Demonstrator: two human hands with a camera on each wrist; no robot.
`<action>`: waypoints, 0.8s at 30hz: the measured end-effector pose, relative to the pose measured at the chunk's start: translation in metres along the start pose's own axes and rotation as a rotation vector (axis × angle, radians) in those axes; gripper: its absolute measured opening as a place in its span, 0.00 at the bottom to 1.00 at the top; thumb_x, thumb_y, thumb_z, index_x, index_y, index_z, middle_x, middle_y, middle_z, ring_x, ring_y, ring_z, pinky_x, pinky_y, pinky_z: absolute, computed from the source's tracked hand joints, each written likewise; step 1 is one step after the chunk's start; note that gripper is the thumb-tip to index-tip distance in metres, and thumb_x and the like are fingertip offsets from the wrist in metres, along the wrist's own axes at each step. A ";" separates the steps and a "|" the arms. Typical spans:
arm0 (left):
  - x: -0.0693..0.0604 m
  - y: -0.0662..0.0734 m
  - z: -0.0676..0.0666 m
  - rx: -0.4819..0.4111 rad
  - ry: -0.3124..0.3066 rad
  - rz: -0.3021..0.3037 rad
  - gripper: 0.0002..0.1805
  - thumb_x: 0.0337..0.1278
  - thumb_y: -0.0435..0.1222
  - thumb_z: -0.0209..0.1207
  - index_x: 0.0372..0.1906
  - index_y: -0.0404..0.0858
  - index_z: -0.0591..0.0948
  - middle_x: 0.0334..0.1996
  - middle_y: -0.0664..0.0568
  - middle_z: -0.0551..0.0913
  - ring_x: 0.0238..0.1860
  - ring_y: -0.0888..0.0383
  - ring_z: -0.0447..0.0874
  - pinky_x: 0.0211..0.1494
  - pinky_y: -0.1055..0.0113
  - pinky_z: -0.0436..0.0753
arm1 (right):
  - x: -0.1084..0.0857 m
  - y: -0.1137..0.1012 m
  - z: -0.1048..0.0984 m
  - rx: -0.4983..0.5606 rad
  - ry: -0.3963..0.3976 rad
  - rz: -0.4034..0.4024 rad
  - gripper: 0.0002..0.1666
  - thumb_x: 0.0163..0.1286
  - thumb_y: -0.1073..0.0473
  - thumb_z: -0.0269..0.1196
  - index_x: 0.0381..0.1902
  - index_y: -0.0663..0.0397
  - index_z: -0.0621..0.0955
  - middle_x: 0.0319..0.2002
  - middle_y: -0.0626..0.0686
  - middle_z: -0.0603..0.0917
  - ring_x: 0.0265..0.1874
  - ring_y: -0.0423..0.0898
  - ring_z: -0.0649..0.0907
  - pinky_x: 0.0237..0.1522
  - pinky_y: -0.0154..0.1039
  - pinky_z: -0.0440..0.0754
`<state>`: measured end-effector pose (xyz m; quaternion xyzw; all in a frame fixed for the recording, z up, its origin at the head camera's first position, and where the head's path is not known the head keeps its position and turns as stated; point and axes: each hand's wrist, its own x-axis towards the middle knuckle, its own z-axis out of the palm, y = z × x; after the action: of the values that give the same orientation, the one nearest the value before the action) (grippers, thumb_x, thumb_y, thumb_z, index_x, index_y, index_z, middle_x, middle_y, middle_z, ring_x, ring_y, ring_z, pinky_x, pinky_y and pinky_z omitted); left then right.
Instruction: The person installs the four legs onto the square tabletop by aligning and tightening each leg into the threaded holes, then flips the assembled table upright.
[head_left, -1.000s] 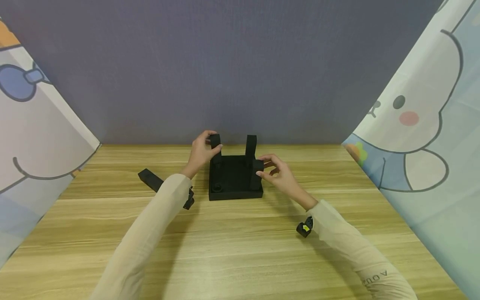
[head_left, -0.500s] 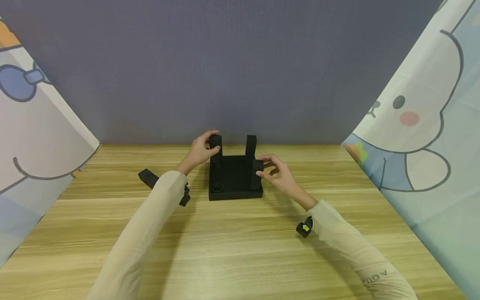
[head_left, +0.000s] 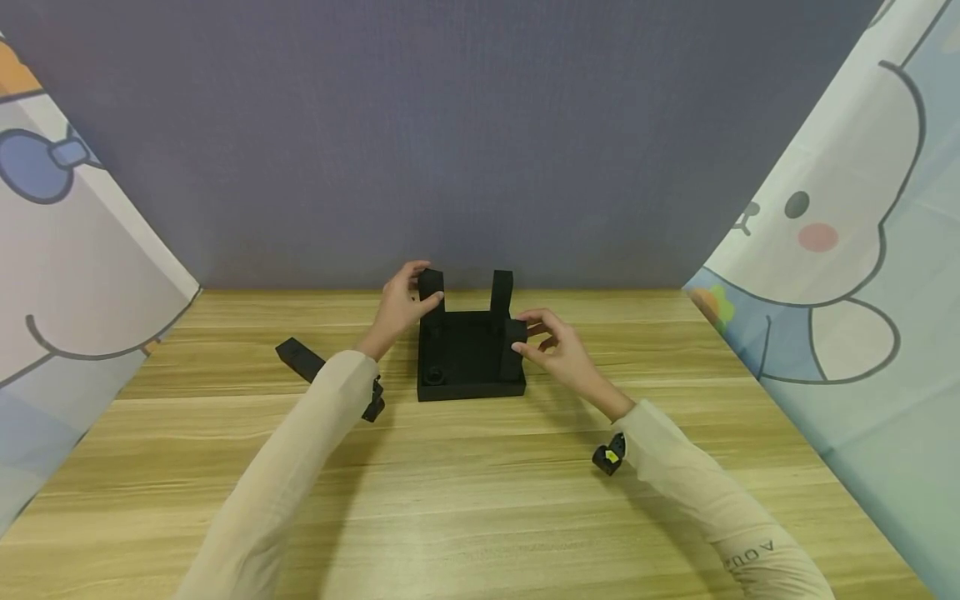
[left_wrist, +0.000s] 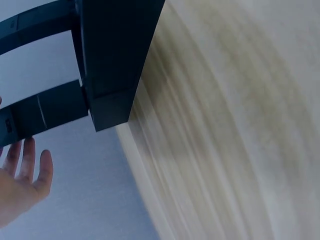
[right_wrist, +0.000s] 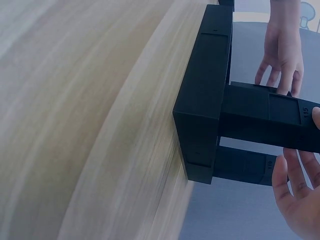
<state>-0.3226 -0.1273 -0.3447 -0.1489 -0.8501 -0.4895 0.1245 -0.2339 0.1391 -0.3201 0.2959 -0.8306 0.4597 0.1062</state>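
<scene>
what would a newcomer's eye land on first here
Probably the black square base mid-table, with the left hand holding the upright far-left post and the right hand the near-right post; another post stands at the far-right corner. Next, perhaps, the big cartoon figure on the right side, then the black bar lying left of the base, partly hidden by a sleeve.

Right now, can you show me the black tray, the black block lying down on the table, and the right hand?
Black tray [head_left: 468,355]: head view, on its bare floor.
Black block lying down [head_left: 301,360]: head view, middle of its visible part.
Right hand [head_left: 564,357]: head view, middle of the hand.
</scene>
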 end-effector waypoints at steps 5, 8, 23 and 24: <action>-0.002 -0.001 0.005 0.012 0.059 0.012 0.31 0.53 0.36 0.61 0.62 0.34 0.65 0.55 0.38 0.71 0.48 0.43 0.75 0.47 0.51 0.78 | 0.000 0.000 0.000 -0.001 0.002 0.002 0.22 0.58 0.69 0.64 0.51 0.68 0.73 0.50 0.65 0.77 0.42 0.60 0.79 0.33 0.47 0.78; -0.002 -0.001 0.006 0.009 0.056 0.016 0.31 0.54 0.35 0.61 0.62 0.34 0.64 0.56 0.38 0.70 0.49 0.42 0.75 0.46 0.50 0.78 | 0.000 0.000 -0.001 -0.003 0.002 0.003 0.22 0.58 0.69 0.64 0.51 0.67 0.73 0.50 0.65 0.77 0.42 0.60 0.79 0.33 0.47 0.78; 0.004 0.004 -0.007 -0.019 -0.102 -0.033 0.24 0.57 0.30 0.55 0.60 0.38 0.67 0.53 0.38 0.72 0.52 0.43 0.75 0.46 0.52 0.80 | 0.000 -0.002 -0.001 -0.004 0.001 0.009 0.22 0.58 0.69 0.64 0.51 0.68 0.73 0.50 0.66 0.77 0.43 0.60 0.79 0.33 0.46 0.78; 0.005 0.005 -0.008 -0.019 -0.111 -0.042 0.24 0.57 0.30 0.55 0.60 0.39 0.67 0.54 0.39 0.71 0.53 0.44 0.75 0.46 0.52 0.80 | 0.000 -0.002 -0.001 -0.003 0.000 0.012 0.22 0.58 0.69 0.64 0.51 0.68 0.73 0.50 0.65 0.77 0.43 0.60 0.79 0.34 0.46 0.78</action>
<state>-0.3248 -0.1313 -0.3354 -0.1591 -0.8539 -0.4911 0.0655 -0.2329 0.1393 -0.3183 0.2909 -0.8331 0.4588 0.1038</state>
